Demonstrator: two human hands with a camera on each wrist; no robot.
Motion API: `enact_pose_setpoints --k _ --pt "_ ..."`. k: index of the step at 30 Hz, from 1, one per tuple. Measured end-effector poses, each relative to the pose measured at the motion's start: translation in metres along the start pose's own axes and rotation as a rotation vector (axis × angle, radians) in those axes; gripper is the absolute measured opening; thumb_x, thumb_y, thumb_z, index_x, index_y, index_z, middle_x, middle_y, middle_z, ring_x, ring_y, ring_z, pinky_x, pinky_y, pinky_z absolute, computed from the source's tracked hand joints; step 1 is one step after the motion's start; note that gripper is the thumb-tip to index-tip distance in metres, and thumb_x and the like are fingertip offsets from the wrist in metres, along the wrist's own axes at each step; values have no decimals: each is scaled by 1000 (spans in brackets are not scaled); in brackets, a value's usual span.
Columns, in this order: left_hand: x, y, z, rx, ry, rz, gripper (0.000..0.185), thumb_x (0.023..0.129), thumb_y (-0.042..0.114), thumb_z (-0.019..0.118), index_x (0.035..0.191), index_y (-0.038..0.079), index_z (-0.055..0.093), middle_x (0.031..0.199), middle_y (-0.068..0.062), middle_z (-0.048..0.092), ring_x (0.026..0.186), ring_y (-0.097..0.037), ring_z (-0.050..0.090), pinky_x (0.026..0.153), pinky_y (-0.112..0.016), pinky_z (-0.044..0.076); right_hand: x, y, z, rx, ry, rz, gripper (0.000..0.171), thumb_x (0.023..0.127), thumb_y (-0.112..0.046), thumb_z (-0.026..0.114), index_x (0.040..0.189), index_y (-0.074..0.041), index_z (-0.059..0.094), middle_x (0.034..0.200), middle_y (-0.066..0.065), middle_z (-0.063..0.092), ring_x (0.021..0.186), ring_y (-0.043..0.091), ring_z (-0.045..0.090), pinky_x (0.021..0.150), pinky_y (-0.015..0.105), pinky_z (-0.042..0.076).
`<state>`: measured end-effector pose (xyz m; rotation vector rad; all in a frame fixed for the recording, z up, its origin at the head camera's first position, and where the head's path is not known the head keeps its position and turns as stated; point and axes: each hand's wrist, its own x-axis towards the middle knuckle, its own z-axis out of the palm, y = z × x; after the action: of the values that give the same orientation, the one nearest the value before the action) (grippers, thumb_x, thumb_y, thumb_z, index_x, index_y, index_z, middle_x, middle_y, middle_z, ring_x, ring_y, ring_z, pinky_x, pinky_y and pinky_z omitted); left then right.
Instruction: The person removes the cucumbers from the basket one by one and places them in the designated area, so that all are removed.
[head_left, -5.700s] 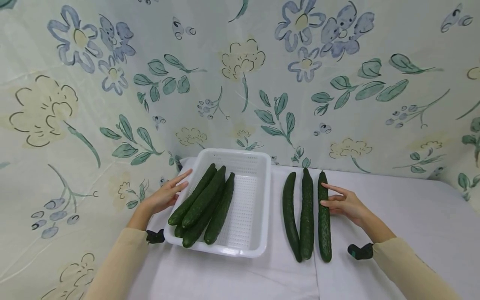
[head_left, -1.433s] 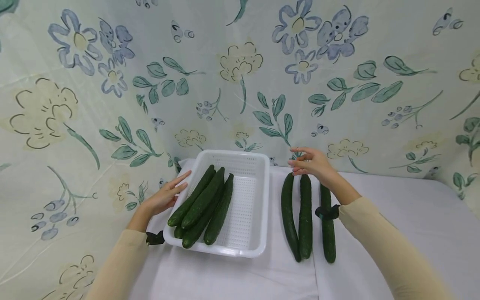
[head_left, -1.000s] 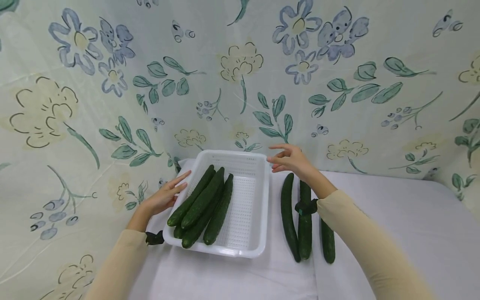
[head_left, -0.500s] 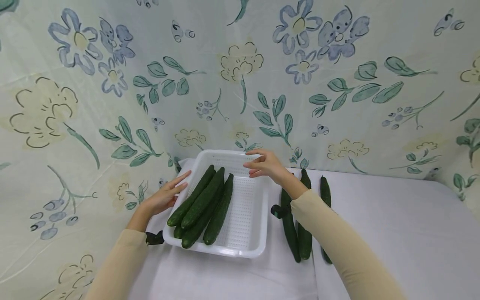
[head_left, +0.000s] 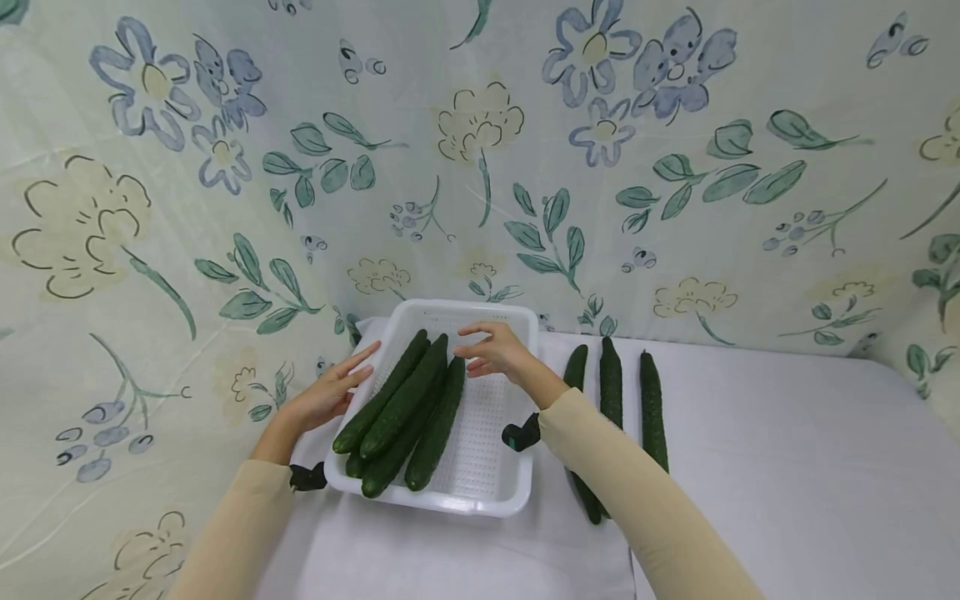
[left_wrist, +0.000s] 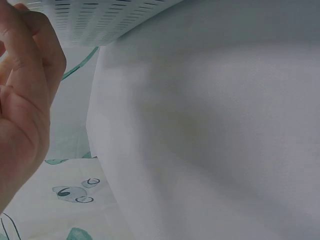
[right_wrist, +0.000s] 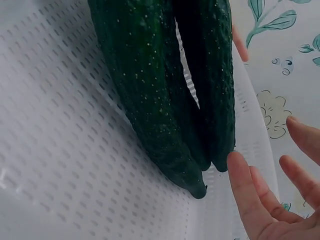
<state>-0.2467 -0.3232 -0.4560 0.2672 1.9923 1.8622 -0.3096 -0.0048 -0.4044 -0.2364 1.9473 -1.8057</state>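
Note:
My left hand (head_left: 324, 406) rests with extended fingers against the left side of a white perforated plastic basket (head_left: 480, 505); part of this hand also shows at the edge of the left wrist view. Several dark green cucumbers (head_left: 405, 400) lie together on the basket's left side, partly stacked. Over the basket is my right hand (head_left: 497, 350), holding nothing, its fingers parted near the far tip of the rightmost cucumber in there (head_left: 438, 429). In the right wrist view, a fingertip (right_wrist: 239, 162) appears beside a cucumber tip (right_wrist: 220, 155); contact is unclear.
Three more cucumbers lie on the white-covered table right of the basket: a curved one (head_left: 575, 367), a middle one (head_left: 611, 379) and a right one (head_left: 652, 412). My right sleeve (head_left: 622, 492) partly covers them. A floral cloth (head_left: 480, 200) hangs behind.
My right hand has left the rightmost table cucumber, which shifted slightly, and moved left across the others to above the basket. My left hand has stayed at the basket.

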Motion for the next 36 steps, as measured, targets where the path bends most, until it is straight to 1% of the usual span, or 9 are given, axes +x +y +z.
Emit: enact_pose_setpoints --k 3,7,10,13,16,20,22,29,36 --pt "-3 6 3 -13 2 -12 52 100 27 37 147 34 16 137 -16 35 104 -19 56 79 -37 50 2 4 6 7 13 29 41 82 -7 70 121 -6 57 112 21 55 97 47 55 80 49 48" --pt "-6 13 6 -28 0 -33 53 100 26 39 148 32 16 137 -17 34 103 -20 56 79 -38 50 5 12 11 -2 24 68 41 82 -8 69 122 -6 57 128 22 44 99 45 56 78 47 49" --pt "-6 14 6 -26 -2 -40 54 100 25 39 148 32 15 138 -17 34 104 -20 56 79 -39 50 7 17 15 -17 38 102 42 81 -9 70 122 -6 57 140 19 34 97 44 57 78 47 50" --pt "-6 14 6 -15 -3 -39 54 100 26 39 148 32 15 139 -17 33 105 -20 56 80 -39 50 8 21 19 -46 57 142 44 81 -11 71 123 -6 57 145 16 27 96 43 57 79 47 49" --pt "-6 14 6 -10 -4 -35 54 100 26 39 148 32 15 139 -17 32 105 -20 56 79 -39 50 8 25 22 -69 68 189 47 80 -12 72 124 -7 56 141 20 33 95 41 58 80 47 49" --pt "-6 14 6 -19 -5 -32 54 100 26 39 148 32 15 139 -18 32 105 -20 56 79 -39 50 8 28 24 -86 66 252 46 80 -13 73 123 -9 58 124 26 48 93 38 59 78 46 50" --pt "-6 14 6 -23 -4 -31 54 100 25 39 148 32 15 140 -18 32 105 -20 56 79 -39 50 9 29 25 -89 60 275 47 79 -13 73 123 -11 58 119 26 51 94 38 60 78 46 50" --pt "-6 13 6 -29 -6 -27 54 100 24 38 148 31 14 141 -18 31 106 -19 55 81 -39 49 8 33 27 -54 31 337 58 76 -10 76 129 -16 54 114 24 53 100 38 58 76 48 50" --pt "-6 14 7 -17 -24 -6 54 101 23 37 149 28 12 141 -20 29 106 -19 55 80 -38 50 3 35 32 12 0 380 61 77 -6 74 131 -15 49 113 28 50 89 43 61 75 50 49"
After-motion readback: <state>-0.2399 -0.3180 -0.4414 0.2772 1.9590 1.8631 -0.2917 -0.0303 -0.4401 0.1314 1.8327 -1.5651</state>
